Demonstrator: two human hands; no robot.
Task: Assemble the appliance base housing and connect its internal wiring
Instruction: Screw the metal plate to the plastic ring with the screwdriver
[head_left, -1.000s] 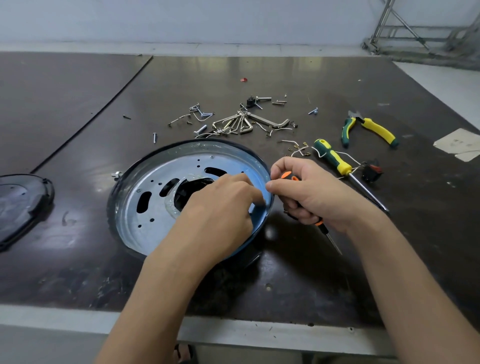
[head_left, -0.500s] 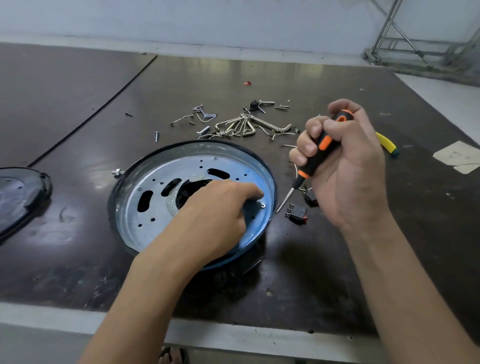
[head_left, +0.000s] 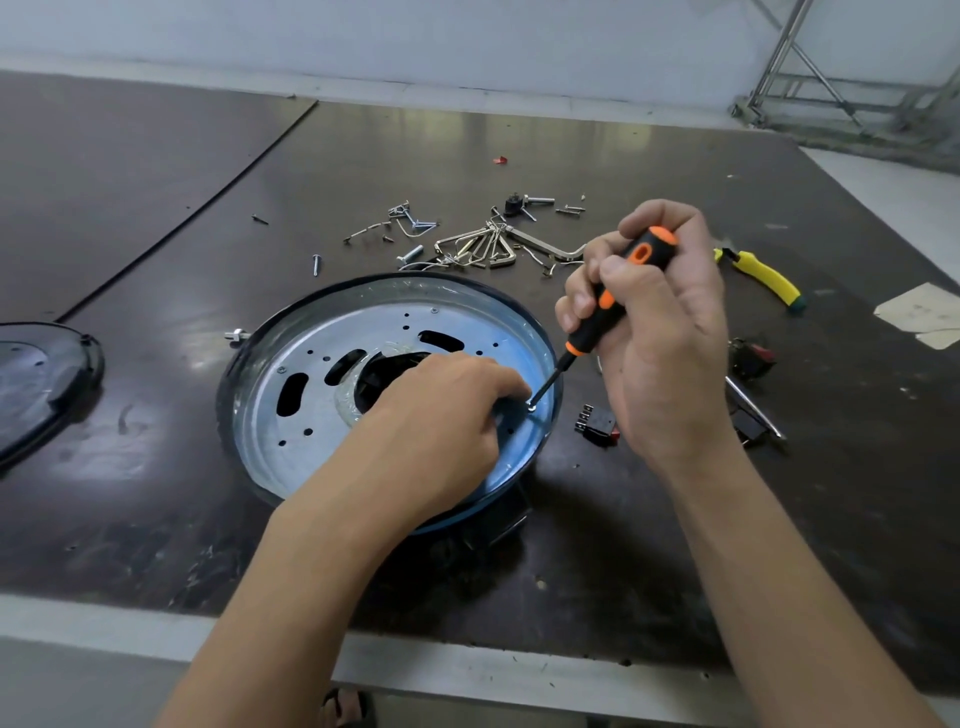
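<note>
Head view: one round metal base (head_left: 291, 415) sits on the table (head_left: 649, 545). Right hand (head_left: 660, 338) grips one orange-black screwdriver (head_left: 587, 338), tip on one screw (head_left: 531, 408) near the right rim. Left hand (head_left: 441, 410) rests curled beside it, pinch unclear. One yellow pliers (head_left: 763, 275), half hidden.

Black-and-orange screwdriver (head_left: 613, 301), silver-blue base plate (head_left: 311, 410), yellow pliers (head_left: 763, 273), dark brown table (head_left: 156, 208).
</note>
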